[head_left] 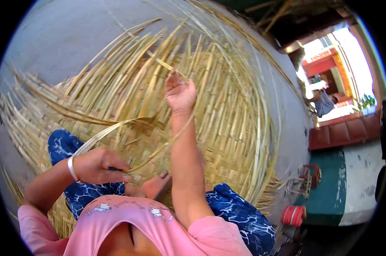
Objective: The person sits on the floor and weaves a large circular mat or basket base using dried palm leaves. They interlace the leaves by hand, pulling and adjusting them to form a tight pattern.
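A large woven mat of split cane strips [227,149] spreads around my folded legs, its long loose ends fanning out on the far side. My left hand [103,165] is closed, thumb and fingers pinching a pale cane strip [159,152] low over the weave. That strip curves up across my right forearm and past the wrist. Above the loose strips, my right hand [180,91] reaches forward, palm showing, thumb apart from the slightly curled fingers. A strip passes by its fingertips; no firm grip on it shows. Another bent bundle of strips [101,135] arches beside my left wrist.
Grey floor [73,47] lies beyond the mat. On the right are a red bundle [293,216], a small stool [311,176] and a green-and-white wall [329,187]. Another person [323,103] is at a bright doorway at the far right. My knees in blue patterned trousers [244,213] flank the weave.
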Available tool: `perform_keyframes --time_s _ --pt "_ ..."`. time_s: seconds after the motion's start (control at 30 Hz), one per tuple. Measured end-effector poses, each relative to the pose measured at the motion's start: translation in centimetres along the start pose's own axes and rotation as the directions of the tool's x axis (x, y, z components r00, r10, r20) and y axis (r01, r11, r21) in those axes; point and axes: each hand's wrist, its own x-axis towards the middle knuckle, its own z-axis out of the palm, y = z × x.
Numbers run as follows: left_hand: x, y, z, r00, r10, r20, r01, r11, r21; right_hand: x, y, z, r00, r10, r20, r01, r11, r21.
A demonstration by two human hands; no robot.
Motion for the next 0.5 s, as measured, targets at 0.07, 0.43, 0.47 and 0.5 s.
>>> perform_keyframes --time_s 0.07,0.43,0.47,0.5 --pt "-0.1 0.6 0.0 0.995 -0.1 0.006 0.1 0.994 -0.051 -0.3 -3.2 0.2 0.997 -0.043 -0.06 0.038 0.997 -0.073" --pt "-1.4 0.5 0.7 0.993 -0.115 -0.035 0.114 0.993 -0.025 -4.4 -13.5 11.1 0.969 -0.244 -0.036 0.233 0.954 -0.188" --pt "-1.6 0.4 0.8 0.992 -0.119 -0.042 0.117 0.993 -0.029 -5.1 -15.0 12.6 0.942 -0.333 -0.042 0.314 0.918 -0.244" --pt "-2.1 0.1 0.7 0.991 -0.126 -0.046 0.125 0.992 -0.03 -5.7 -16.1 14.1 0.911 -0.411 -0.038 0.383 0.876 -0.295"
